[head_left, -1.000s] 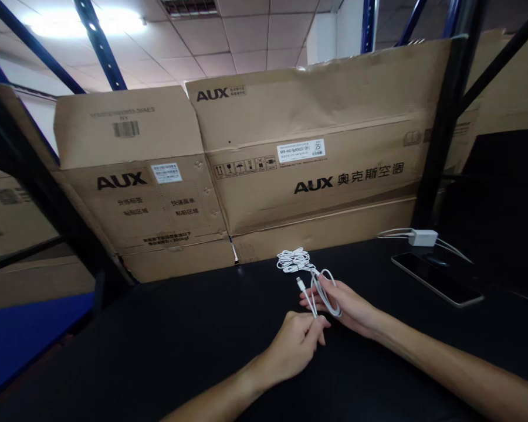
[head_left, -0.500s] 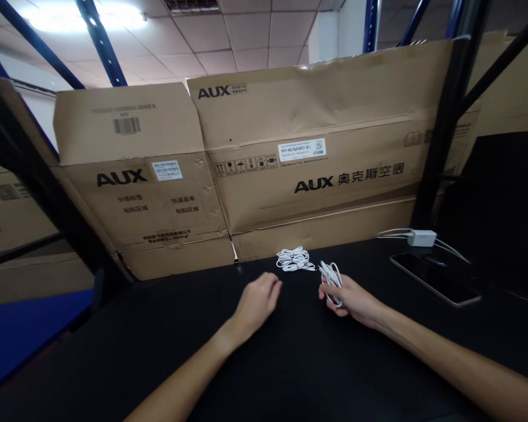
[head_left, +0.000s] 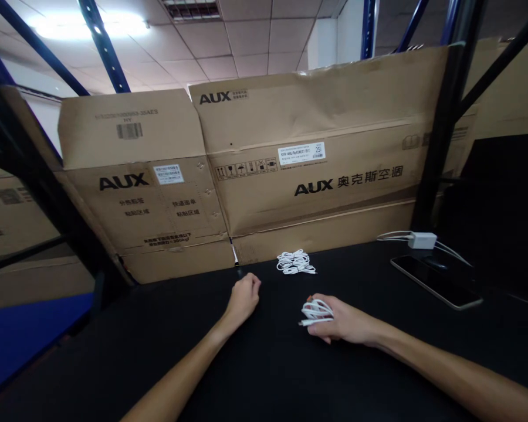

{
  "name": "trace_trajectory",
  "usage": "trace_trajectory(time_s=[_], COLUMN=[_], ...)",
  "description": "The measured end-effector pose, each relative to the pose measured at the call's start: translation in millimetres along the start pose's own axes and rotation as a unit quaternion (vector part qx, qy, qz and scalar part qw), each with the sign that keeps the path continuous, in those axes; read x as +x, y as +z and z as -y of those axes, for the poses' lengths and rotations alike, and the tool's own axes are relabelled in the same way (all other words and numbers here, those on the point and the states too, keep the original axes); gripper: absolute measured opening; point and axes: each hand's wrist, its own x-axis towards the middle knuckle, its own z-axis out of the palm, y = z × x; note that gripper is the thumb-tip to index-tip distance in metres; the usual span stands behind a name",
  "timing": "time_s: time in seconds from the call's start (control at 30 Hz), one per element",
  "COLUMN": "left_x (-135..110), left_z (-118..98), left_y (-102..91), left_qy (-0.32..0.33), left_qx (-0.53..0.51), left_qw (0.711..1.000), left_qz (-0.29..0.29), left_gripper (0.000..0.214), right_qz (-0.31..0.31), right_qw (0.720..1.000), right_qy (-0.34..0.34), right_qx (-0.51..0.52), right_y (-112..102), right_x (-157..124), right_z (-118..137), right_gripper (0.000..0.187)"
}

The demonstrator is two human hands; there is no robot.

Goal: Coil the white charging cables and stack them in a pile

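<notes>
My right hand (head_left: 341,324) rests on the black table (head_left: 264,363) with its fingers closed round a coiled white cable (head_left: 317,312); one plug end sticks out to the left. My left hand (head_left: 244,296) lies further left on the table, fingers curled into a loose fist near a small dark thing (head_left: 239,272) at the foot of the boxes. I cannot tell whether it grips that. A second bundle of white cable (head_left: 294,262) lies loose on the table behind both hands.
Large brown AUX cardboard boxes (head_left: 290,164) stand as a wall along the table's far edge. At the right lie a dark phone (head_left: 435,280) and a white charger (head_left: 421,239) with its leads. Dark rack posts (head_left: 440,135) rise at right and left.
My hands have parted. The right hand wound the cable into a coil and lowered it to the table nearer me. The left hand let go and moved left toward the boxes.
</notes>
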Motion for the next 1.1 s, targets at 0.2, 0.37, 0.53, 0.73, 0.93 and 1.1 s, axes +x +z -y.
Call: trace_trajectory(time_s=[0.2, 0.37, 0.53, 0.73, 0.93, 1.1], left_x=[-52.6, -73.3, -68.8, -66.3, -63.3, -63.3], left_z=[-72.6, -89.3, -88.5, -89.0, -84.1, -83.1], left_y=[5.4, 1.6, 4.9, 5.5, 2.2, 2.8], left_qy=[0.124, 0.179, 0.176, 0.151, 0.17, 0.191], left_qx=[-0.314, -0.307, -0.328, -0.366, -0.318, -0.295], left_qw=[0.94, 0.933, 0.925, 0.906, 0.92, 0.924], left_qz=[0.044, 0.059, 0.078, 0.152, 0.155, 0.152], left_gripper=[0.02, 0.017, 0.016, 0.018, 0.023, 0.023], right_qz=[0.052, 0.043, -0.022, -0.031, -0.013, 0.0], right_qw=[0.997, 0.994, 0.996, 0.989, 0.986, 0.994], right_qy=[-0.022, -0.08, -0.083, -0.126, -0.113, -0.067], right_qx=[0.055, 0.067, -0.007, -0.071, -0.119, -0.081], right_y=[1.0, -2.2, -0.4, 0.2, -11.4, -16.2], right_x=[-3.2, -6.4, -2.3, -2.4, -4.2, -2.8], right_z=[-1.4, 6.7, 7.0, 10.2, 14.7, 11.1], right_gripper=[0.048, 0.053, 0.032, 0.032, 0.027, 0.026])
